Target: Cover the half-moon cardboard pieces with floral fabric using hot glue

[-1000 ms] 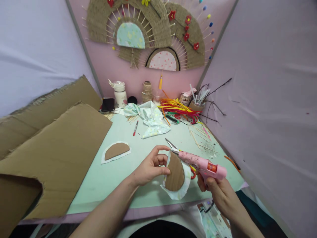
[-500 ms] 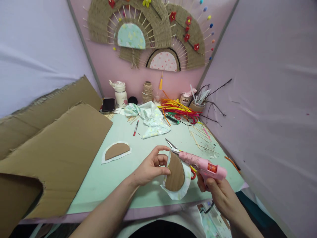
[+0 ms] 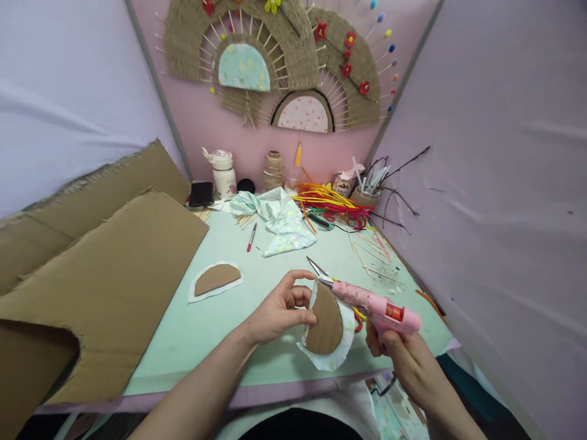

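My left hand [image 3: 288,305] grips a half-round cardboard piece [image 3: 326,324] by its straight side, thumb on the cardboard. Pale floral fabric [image 3: 337,360] backs this piece and sticks out past its curved edge. A pink hot glue gun [image 3: 367,300] is in my right hand [image 3: 401,348], fingers wrapped round its handle. Its nozzle is at the top of the cardboard piece, close to my left fingertips; whether it touches I cannot tell. Behind the gun lie scissors [image 3: 316,267], partly hidden. A second half-round cardboard piece [image 3: 217,279] with a fabric border rests on the table to the left.
Large cardboard sheets [image 3: 128,263] cover the table's left side. Crumpled floral fabric [image 3: 284,223], a marker [image 3: 252,237], a bottle [image 3: 224,174], a twine spool [image 3: 273,171] and colourful pipe cleaners [image 3: 328,197] lie farther back. Thin sticks [image 3: 367,250] are scattered at right; woven fans [image 3: 243,36] hang behind.
Almost nothing differs. The glue gun and the cardboard piece have shifted very slightly, with both hands keeping their grip.
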The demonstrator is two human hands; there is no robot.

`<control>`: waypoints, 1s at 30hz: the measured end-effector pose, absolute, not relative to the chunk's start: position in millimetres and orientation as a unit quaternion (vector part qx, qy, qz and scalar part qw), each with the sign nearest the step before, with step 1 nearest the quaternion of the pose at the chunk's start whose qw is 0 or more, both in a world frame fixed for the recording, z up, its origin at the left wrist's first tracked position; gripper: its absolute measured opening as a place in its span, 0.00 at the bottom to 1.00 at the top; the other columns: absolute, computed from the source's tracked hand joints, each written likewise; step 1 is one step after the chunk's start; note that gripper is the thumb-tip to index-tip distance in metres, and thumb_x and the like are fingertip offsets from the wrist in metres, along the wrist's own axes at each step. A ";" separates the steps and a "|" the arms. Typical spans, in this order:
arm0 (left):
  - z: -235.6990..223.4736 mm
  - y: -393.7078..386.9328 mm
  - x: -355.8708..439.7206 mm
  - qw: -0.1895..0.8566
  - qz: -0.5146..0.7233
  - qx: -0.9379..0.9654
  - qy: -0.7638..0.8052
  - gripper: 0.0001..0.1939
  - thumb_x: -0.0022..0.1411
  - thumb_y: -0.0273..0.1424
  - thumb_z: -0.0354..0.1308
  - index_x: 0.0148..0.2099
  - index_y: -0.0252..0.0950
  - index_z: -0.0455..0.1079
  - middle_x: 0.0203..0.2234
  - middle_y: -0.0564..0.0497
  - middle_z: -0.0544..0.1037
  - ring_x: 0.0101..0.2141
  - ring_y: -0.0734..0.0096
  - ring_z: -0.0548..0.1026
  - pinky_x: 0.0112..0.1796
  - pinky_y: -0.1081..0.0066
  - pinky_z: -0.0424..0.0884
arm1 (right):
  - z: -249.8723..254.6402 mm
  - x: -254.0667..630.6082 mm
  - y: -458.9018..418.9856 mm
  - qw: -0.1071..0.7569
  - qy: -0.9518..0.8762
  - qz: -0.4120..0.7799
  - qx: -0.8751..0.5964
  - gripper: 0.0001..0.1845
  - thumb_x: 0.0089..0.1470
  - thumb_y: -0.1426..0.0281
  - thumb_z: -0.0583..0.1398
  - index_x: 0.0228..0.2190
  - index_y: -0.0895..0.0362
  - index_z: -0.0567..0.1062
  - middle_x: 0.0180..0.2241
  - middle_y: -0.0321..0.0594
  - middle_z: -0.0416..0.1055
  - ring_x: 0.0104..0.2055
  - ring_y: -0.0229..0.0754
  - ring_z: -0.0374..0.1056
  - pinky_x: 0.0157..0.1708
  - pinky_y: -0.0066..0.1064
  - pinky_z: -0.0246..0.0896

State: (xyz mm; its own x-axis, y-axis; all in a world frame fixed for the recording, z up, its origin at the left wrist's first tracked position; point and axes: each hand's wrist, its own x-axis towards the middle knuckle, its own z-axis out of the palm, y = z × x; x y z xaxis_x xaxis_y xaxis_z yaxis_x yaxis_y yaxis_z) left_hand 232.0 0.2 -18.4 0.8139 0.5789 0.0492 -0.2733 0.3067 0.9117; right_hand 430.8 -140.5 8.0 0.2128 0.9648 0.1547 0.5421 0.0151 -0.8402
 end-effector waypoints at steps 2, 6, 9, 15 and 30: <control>-19.0 0.3 231.9 0.793 0.267 0.528 0.146 0.31 0.48 0.29 0.69 0.52 0.42 0.59 0.29 0.56 0.70 0.30 0.74 0.70 0.33 0.73 0.64 | 7.6 430.3 -140.5 0.421 -0.569 0.256 -0.659 0.25 0.60 0.53 0.46 0.20 0.55 0.64 0.20 0.35 0.60 0.22 0.38 0.56 0.23 0.29 0.55; -20.1 0.2 232.0 0.793 0.267 0.529 0.143 0.31 0.49 0.29 0.69 0.52 0.42 0.59 0.29 0.55 0.70 0.30 0.75 0.70 0.32 0.73 0.64 | 6.2 429.9 -140.9 0.413 -0.559 0.273 -0.665 0.25 0.60 0.53 0.45 0.20 0.55 0.63 0.20 0.35 0.59 0.22 0.37 0.56 0.22 0.30 0.55; -20.6 0.3 232.0 0.795 0.267 0.526 0.138 0.31 0.49 0.29 0.69 0.52 0.43 0.59 0.29 0.55 0.70 0.30 0.75 0.70 0.32 0.73 0.65 | 4.9 430.5 -141.7 0.417 -0.571 0.268 -0.655 0.25 0.61 0.54 0.45 0.20 0.55 0.63 0.21 0.35 0.59 0.22 0.38 0.56 0.22 0.30 0.55; -20.3 0.5 232.6 0.797 0.268 0.522 0.143 0.31 0.48 0.30 0.69 0.52 0.43 0.59 0.29 0.56 0.70 0.30 0.75 0.70 0.32 0.73 0.64 | 2.9 432.1 -142.9 0.437 -0.577 0.279 -0.631 0.20 0.62 0.57 0.46 0.23 0.54 0.63 0.22 0.34 0.58 0.23 0.38 0.55 0.22 0.28 0.56; -20.5 0.1 232.9 0.799 0.267 0.520 0.141 0.32 0.47 0.29 0.69 0.52 0.42 0.59 0.29 0.55 0.70 0.30 0.74 0.71 0.33 0.73 0.65 | -0.6 430.6 -143.3 0.435 -0.549 0.298 -0.648 0.22 0.60 0.54 0.46 0.23 0.54 0.63 0.21 0.34 0.57 0.22 0.37 0.55 0.19 0.28 0.54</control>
